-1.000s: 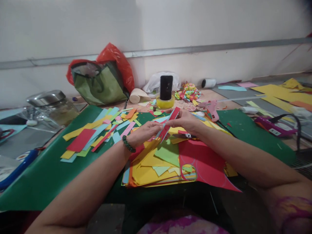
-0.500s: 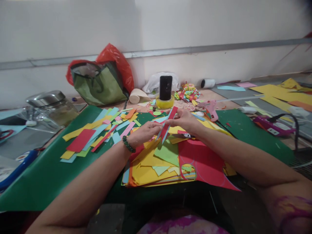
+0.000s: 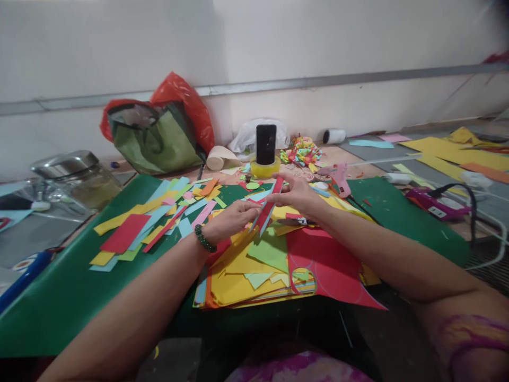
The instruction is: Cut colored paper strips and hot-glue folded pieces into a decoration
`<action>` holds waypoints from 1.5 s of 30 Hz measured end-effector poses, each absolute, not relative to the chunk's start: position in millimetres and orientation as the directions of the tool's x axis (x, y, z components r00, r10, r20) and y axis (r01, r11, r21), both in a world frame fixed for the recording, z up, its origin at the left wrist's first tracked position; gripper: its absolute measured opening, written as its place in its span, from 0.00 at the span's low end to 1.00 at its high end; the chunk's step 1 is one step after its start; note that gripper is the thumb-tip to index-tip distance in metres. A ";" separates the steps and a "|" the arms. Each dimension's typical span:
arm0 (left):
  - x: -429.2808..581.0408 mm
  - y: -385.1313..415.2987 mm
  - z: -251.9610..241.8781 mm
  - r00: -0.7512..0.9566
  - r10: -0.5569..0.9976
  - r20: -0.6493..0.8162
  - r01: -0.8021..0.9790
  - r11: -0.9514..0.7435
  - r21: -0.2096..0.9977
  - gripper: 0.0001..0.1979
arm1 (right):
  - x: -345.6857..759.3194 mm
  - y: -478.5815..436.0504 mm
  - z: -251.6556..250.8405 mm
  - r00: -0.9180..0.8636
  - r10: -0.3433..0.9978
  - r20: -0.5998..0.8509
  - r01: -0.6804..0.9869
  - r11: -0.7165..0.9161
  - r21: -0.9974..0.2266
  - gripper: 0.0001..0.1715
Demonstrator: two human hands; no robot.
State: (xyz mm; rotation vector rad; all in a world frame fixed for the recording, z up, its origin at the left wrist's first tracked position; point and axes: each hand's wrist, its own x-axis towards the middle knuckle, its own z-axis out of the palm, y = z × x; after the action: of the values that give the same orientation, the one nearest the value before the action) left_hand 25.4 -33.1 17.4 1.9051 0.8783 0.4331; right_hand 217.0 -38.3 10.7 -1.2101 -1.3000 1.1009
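Observation:
Folded strips of red and light blue paper (image 3: 275, 192) stand at a slant between my two hands, above a heap of coloured paper. My right hand (image 3: 297, 195) pinches the upper part of the strips between thumb and fingers. Closed at their lower left side is my left hand (image 3: 233, 218), a green bead bracelet on its wrist. Below lie yellow sheets (image 3: 230, 284), a light green piece (image 3: 272, 249) and a red sheet (image 3: 328, 268) with a round hole cut in it. A dark tool (image 3: 302, 220) shows partly under my right hand.
Loose paper strips (image 3: 127, 233) cover the green sheet (image 3: 47, 313) on the left. A phone (image 3: 266, 143) stands in a yellow tape roll (image 3: 265, 168). Behind are a green bag (image 3: 163, 140) and glass jar (image 3: 95, 183); rightward, a pink glue gun (image 3: 340, 179) and its cord.
The whole view has shifted a little, so things appear slightly further left. Both hands keep hold of the red and blue strips, which have tilted slightly.

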 end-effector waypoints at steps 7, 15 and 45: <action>25.9 -30.5 13.8 0.688 0.721 -0.090 0.387 -0.258 0.885 0.14 | 219.4 -29.6 1.0 0.068 0.984 0.163 -0.003 0.163 -0.987 0.40; 24.0 -28.6 12.0 0.712 0.697 -0.084 0.345 -0.243 0.907 0.14 | 221.6 -29.1 0.2 0.076 0.965 0.249 0.096 0.242 -0.966 0.35; 24.0 -29.5 12.5 0.734 0.676 -0.062 0.360 -0.310 0.880 0.16 | 241.5 -29.7 14.8 0.053 0.918 0.393 0.172 0.379 -0.909 0.18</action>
State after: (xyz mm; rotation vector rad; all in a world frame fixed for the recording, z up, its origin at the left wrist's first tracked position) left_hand 24.0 -29.5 12.5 1.9283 0.7942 0.3928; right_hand 241.5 -29.7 14.8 -1.0579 -1.4207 0.7694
